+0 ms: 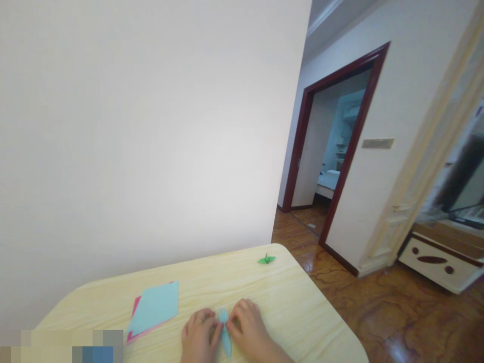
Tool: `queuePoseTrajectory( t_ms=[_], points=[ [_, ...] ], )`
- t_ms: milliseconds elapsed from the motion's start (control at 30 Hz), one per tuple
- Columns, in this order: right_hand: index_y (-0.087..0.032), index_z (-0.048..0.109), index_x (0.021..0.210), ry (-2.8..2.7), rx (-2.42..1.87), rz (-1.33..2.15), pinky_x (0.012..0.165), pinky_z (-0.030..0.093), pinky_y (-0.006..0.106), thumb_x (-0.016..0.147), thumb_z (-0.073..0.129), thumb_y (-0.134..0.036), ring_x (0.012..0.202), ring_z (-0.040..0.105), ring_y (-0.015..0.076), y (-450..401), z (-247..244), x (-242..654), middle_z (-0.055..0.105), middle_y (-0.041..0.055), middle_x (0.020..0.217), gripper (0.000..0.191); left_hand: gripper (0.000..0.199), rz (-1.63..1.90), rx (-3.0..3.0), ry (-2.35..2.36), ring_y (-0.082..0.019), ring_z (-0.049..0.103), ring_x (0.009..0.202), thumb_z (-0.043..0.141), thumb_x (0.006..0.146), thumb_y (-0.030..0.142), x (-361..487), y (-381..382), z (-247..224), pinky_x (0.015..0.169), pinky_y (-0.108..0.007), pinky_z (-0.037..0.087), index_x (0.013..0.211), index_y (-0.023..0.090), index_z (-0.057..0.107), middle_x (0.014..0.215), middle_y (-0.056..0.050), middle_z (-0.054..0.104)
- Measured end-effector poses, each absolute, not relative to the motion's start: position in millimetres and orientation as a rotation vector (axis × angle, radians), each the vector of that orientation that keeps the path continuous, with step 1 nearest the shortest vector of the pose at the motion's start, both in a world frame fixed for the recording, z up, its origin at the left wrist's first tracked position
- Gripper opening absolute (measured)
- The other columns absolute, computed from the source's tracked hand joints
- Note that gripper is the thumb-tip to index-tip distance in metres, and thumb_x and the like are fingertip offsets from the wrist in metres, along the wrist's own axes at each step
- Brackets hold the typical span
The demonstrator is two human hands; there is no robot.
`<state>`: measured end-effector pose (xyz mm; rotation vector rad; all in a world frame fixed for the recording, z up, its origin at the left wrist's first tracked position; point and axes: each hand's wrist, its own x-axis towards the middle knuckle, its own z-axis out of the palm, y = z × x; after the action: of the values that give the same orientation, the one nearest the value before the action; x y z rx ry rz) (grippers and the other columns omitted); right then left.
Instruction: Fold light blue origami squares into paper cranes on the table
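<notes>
A narrow, folded light-blue paper (226, 339) lies on the pale wooden table between my hands, its split end pointing away from me and its pointed end towards me. My left hand (200, 335) pinches its left edge with thumb and fingers curled. On the other edge, the thumb and curled fingers of my right hand (248, 325) hold the paper too. To the left rests a stack of square sheets, light blue (157, 306) on top with pink (134, 306) showing below. A small green folded paper bird (266, 259) sits near the table's far right corner.
The table (302, 307) has rounded corners and stands against a white wall (151, 141). Right of it are a brown patterned floor (363, 312), a dark red door frame (348, 166) and a low white cabinet (434, 262). A blurred patch covers the lower left corner.
</notes>
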<state>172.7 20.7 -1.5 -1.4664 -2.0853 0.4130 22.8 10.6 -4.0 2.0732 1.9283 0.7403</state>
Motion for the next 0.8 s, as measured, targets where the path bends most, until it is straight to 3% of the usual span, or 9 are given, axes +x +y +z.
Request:
queuePoseTrajectory(
  t_ms=[400,500,600,733,800],
  points=[
    [-0.019,0.064,0.071,-2.019,-1.596,0.426,0.078,0.032,0.03,0.072,0.064,-0.022,0.088,0.052,0.0207,27.8,2.5,165.7,0.061,0.0039,0.083,0.003,0.015,0.747,2.069,1.974,-0.025,0.055,0.101,0.055,0.075,0.029,25.0,6.5,-6.0,0.084,-0.04,0.035,0.071,0.025,0.069,0.1,-0.003,0.068],
    [-0.02,0.065,0.069,-2.004,-1.624,0.444,0.078,0.033,0.03,0.069,0.067,-0.024,0.088,0.052,0.0208,28.5,2.5,164.8,0.061,0.0038,0.083,0.004,0.015,0.78,2.058,2.011,-0.025,0.057,0.099,0.056,0.073,0.027,22.3,7.2,-12.0,0.084,-0.039,0.037,0.082,0.023,0.067,0.099,-0.005,0.068],
    [-0.02,0.065,0.068,-1.998,-1.637,0.441,0.078,0.032,0.031,0.067,0.069,-0.025,0.087,0.053,0.0209,29.5,1.8,163.8,0.062,0.0037,0.082,0.006,0.03,0.855,2.152,1.928,-0.024,0.057,0.099,0.058,0.072,0.024,16.8,10.0,-17.0,0.084,-0.037,0.042,0.101,0.024,0.064,0.103,-0.006,0.067],
    [-0.02,0.065,0.068,-1.992,-1.657,0.427,0.078,0.031,0.031,0.068,0.069,-0.027,0.087,0.053,0.0207,30.2,1.4,163.3,0.062,0.0037,0.082,0.008,0.025,0.707,2.379,1.795,-0.026,0.052,0.111,0.055,0.076,0.021,11.9,10.4,-13.2,0.089,-0.041,0.041,0.095,0.032,0.068,0.118,-0.002,0.062],
    [-0.02,0.065,0.068,-1.992,-1.679,0.446,0.078,0.031,0.032,0.067,0.069,-0.031,0.087,0.054,0.0209,30.6,2.4,163.7,0.063,0.0037,0.082,0.011,0.034,0.507,2.422,1.789,-0.027,0.045,0.12,0.049,0.078,0.017,11.3,7.1,-8.6,0.093,-0.047,0.037,0.101,0.034,0.065,0.125,0.001,0.056]
  ],
)
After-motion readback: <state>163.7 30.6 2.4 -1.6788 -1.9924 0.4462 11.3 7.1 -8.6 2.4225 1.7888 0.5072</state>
